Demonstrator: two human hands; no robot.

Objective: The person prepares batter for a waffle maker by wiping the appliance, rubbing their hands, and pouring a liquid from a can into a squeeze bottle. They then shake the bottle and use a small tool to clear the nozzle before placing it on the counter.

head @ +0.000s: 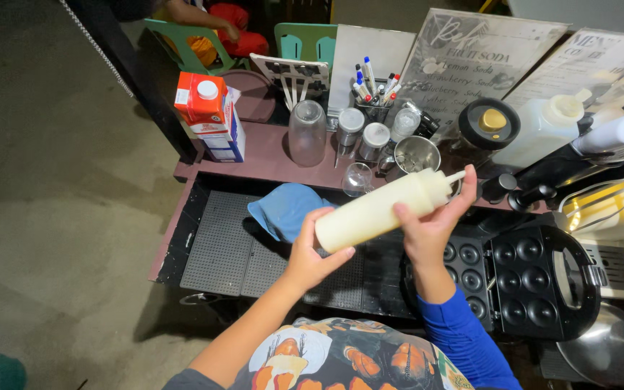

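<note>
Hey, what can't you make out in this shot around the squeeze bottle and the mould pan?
Head view only:
- Squeeze bottle: its base is covered by the left hand, its tip by the right hand.
- Mould pan: left cavities hidden behind the right forearm.
- Metal bowl: cut off by the bottom right corner.
- Steel cup: contents too small to tell.

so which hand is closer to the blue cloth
Left. The left hand grips the squeeze bottle's base just right of the blue cloth; the right hand holds the nozzle end, farther right.
</note>
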